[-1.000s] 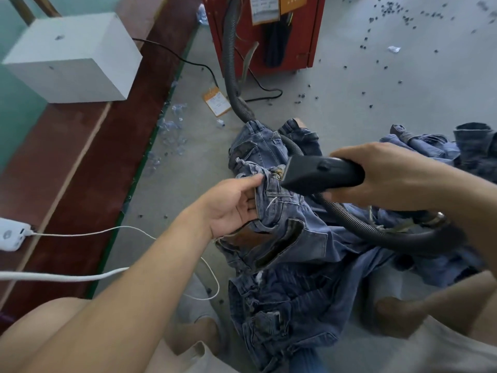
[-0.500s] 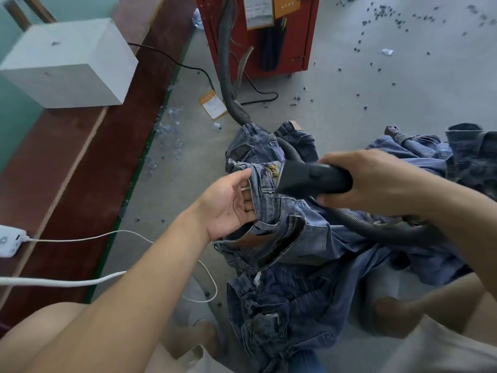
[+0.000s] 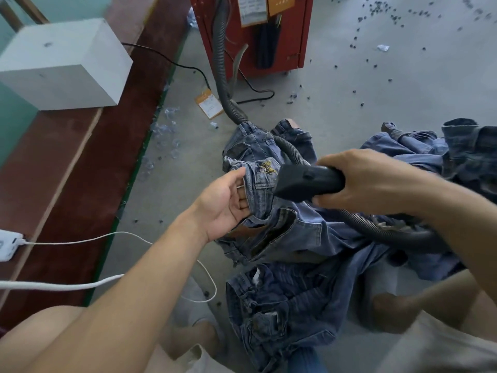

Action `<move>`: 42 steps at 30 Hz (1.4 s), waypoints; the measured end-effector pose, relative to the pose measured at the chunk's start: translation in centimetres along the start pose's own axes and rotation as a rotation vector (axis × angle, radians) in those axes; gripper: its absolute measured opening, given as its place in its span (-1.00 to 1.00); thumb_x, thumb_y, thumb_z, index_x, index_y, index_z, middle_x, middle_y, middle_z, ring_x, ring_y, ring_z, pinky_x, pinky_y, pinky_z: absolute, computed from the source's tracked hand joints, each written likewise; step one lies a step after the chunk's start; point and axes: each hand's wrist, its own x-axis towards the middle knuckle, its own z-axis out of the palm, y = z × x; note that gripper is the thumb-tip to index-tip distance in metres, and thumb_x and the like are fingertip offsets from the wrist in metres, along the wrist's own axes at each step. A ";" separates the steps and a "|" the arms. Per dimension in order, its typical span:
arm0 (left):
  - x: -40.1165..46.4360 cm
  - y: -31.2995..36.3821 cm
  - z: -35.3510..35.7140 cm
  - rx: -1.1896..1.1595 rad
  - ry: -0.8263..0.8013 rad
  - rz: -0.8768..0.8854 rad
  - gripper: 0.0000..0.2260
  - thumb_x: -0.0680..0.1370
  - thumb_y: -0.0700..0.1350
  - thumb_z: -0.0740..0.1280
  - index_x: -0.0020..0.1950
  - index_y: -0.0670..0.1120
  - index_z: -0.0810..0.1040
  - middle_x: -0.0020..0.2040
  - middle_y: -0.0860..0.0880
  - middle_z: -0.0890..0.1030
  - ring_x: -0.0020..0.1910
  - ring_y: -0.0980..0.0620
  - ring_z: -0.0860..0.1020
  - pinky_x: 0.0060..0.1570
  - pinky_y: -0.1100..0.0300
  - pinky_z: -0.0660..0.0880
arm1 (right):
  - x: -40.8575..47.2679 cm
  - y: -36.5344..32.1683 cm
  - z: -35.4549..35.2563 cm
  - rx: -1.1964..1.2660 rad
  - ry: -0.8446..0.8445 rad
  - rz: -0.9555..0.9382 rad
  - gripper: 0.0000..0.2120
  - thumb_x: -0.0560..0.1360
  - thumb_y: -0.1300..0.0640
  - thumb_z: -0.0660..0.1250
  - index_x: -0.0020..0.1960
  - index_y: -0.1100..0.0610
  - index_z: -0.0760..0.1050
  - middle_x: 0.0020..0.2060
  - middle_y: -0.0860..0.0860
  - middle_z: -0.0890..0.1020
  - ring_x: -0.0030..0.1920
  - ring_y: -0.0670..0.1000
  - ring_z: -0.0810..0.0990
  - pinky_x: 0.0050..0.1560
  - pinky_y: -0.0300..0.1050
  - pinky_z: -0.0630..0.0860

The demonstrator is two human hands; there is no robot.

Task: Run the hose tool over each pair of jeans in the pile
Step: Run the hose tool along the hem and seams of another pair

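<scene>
A pair of blue jeans (image 3: 285, 232) lies bunched over my lap and the floor, with its waistband lifted. My left hand (image 3: 228, 200) holds the waistband edge, palm up, fingers tucked behind the denim. My right hand (image 3: 365, 181) grips the black hose tool (image 3: 306, 180), whose nozzle presses against the waistband beside yellow stitching. The ribbed grey hose (image 3: 223, 84) runs from the tool back to a red machine (image 3: 255, 33). More jeans (image 3: 443, 154) are heaped at the right, and another pair (image 3: 282, 313) lies below.
A white box (image 3: 64, 65) sits on the brown bench (image 3: 67, 184) at left. A white charger and cable (image 3: 80, 239) trail across the bench onto the grey floor. An orange tag (image 3: 209, 103) and several dark scraps litter the floor. My knees show at the bottom.
My left hand has loosened from a curled grip to a more open hold on the waistband. The tool nozzle has slid slightly along the waistband near the yellow stitching.
</scene>
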 end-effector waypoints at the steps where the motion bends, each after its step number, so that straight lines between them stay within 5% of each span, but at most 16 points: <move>1: 0.0 -0.3 0.1 -0.007 0.003 -0.006 -0.63 0.74 0.02 0.10 0.14 -0.08 0.68 -0.09 -0.11 0.74 -0.20 -0.01 0.71 -0.09 0.11 0.66 | -0.1 -0.3 0.6 0.003 -0.020 -0.004 -0.84 0.39 -0.15 0.47 -0.11 -0.18 0.54 -0.27 -0.31 0.60 -0.25 -0.29 0.56 -0.42 -0.35 0.38; 5: 0.1 -0.9 0.5 -0.037 0.017 -0.023 -0.65 0.73 0.04 0.13 0.12 -0.07 0.68 -0.09 -0.10 0.72 -0.15 -0.02 0.71 -0.03 0.10 0.63 | 0.9 -1.8 3.1 0.115 0.083 0.006 -0.86 0.45 -0.09 0.48 -0.10 -0.10 0.54 -0.33 -0.14 0.60 -0.27 -0.27 0.55 -0.35 -0.40 0.40; 10: -0.3 0.3 0.0 -0.038 0.029 -0.014 -0.59 0.72 0.06 0.12 0.39 -0.12 0.59 0.28 -0.19 0.65 0.15 -0.17 0.68 0.04 -0.06 0.67 | 1.8 -0.2 1.1 0.169 0.183 0.109 -0.81 0.47 -0.14 0.48 -0.07 -0.10 0.52 -0.39 -0.11 0.62 -0.37 -0.17 0.60 -0.38 -0.20 0.43; 12: -0.5 0.5 -0.3 -0.059 0.017 -0.031 -0.58 0.73 0.08 0.10 0.38 -0.10 0.60 0.28 -0.19 0.65 0.20 -0.19 0.67 0.01 -0.07 0.67 | 1.4 1.1 -0.2 0.212 0.162 0.098 -0.84 0.47 -0.08 0.51 -0.10 -0.13 0.53 -0.42 -0.22 0.64 -0.47 -0.18 0.59 -0.48 -0.35 0.38; 16: -0.6 0.6 -1.1 -0.078 -0.002 -0.059 -0.53 0.72 0.16 0.08 0.49 -0.07 0.48 0.39 -0.21 0.58 0.35 -0.27 0.56 0.32 -0.26 0.49 | 0.8 2.8 -1.0 0.129 0.092 0.090 -0.83 0.44 -0.05 0.53 -0.07 -0.15 0.54 -0.37 -0.26 0.63 -0.42 -0.23 0.59 -0.45 -0.42 0.39; 22: -1.2 0.0 0.1 0.004 0.006 -0.107 -0.51 0.66 0.15 0.26 0.45 -0.16 0.53 0.30 -0.24 0.63 0.26 -0.27 0.62 0.15 -0.18 0.63 | 0.5 0.5 2.3 0.038 -0.039 -0.057 -0.67 0.42 -0.04 0.52 0.16 -0.19 0.56 -0.16 -0.19 0.65 -0.17 -0.17 0.60 -0.18 -0.24 0.49; 25: -1.1 -0.1 0.2 0.058 0.087 -0.104 -0.56 0.68 0.01 0.26 0.47 -0.22 0.49 0.20 -0.27 0.67 0.09 -0.21 0.70 -0.05 -0.04 0.68 | 0.9 -0.8 3.8 0.148 0.038 -0.143 -0.67 0.46 -0.08 0.50 0.19 -0.18 0.55 -0.13 -0.22 0.65 -0.13 -0.21 0.60 -0.15 -0.35 0.48; 28: -1.1 0.2 -0.6 0.057 0.178 -0.100 -0.62 0.72 -0.03 0.20 0.43 -0.21 0.52 0.22 -0.25 0.67 0.15 -0.21 0.67 0.05 -0.07 0.64 | 1.7 1.0 2.0 0.181 0.159 -0.054 -0.69 0.44 -0.08 0.52 0.11 -0.20 0.49 -0.22 -0.27 0.60 -0.17 -0.31 0.56 -0.26 -0.44 0.40; 32: -1.1 0.3 -1.8 0.011 0.226 -0.090 -0.63 0.73 -0.04 0.17 0.41 -0.22 0.54 0.26 -0.27 0.65 0.26 -0.25 0.62 0.17 -0.13 0.57 | 1.6 4.2 1.0 -0.043 0.083 0.065 -0.68 0.42 -0.03 0.51 0.11 -0.13 0.48 -0.26 -0.16 0.58 -0.25 -0.11 0.55 -0.27 -0.19 0.43; 35: -1.4 0.3 -2.2 -0.002 0.216 -0.096 -0.63 0.73 -0.03 0.17 0.40 -0.22 0.54 0.24 -0.26 0.66 0.23 -0.23 0.64 0.14 -0.12 0.58 | 1.6 3.5 3.2 -0.082 0.003 0.012 -0.69 0.45 0.01 0.47 0.15 -0.11 0.48 -0.19 -0.08 0.61 -0.17 0.08 0.56 -0.16 -0.04 0.48; 42: -1.7 0.4 -2.7 -0.007 0.216 -0.084 -0.64 0.74 -0.05 0.12 0.41 -0.20 0.52 0.23 -0.25 0.67 0.11 -0.18 0.70 -0.04 -0.05 0.65 | 2.6 0.9 4.9 0.062 0.051 -0.114 -0.66 0.46 0.01 0.45 0.21 -0.13 0.51 -0.08 -0.08 0.67 -0.08 0.04 0.61 -0.05 -0.02 0.55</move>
